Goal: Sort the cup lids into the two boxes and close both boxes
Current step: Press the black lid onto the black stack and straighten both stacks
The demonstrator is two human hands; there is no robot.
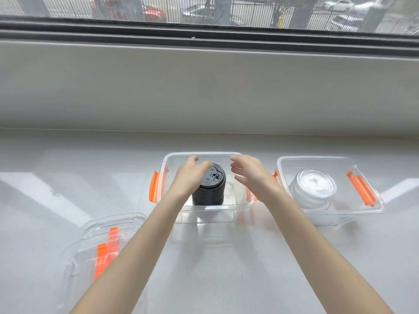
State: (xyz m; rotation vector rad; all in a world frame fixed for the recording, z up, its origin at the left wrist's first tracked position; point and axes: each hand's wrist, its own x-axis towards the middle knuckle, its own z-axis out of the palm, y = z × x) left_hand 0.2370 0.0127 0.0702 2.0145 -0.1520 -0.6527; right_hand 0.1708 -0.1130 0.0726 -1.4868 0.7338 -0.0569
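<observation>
Two clear plastic boxes with orange latches stand open on the grey counter. The middle box [205,215] holds a stack of black cup lids [212,189]. The right box [340,215] holds a stack of clear cup lids [314,189]. My left hand [190,175] hovers over the middle box, fingers touching the top left of the black stack. My right hand [251,175] is above the same box to the right of the stack, fingers spread, holding nothing. Two clear box covers [102,243] with orange strips lie stacked at the lower left.
The grey counter [249,268] runs to a low wall under a window [204,10] at the back. Bare counter lies left of the middle box and in front of both boxes.
</observation>
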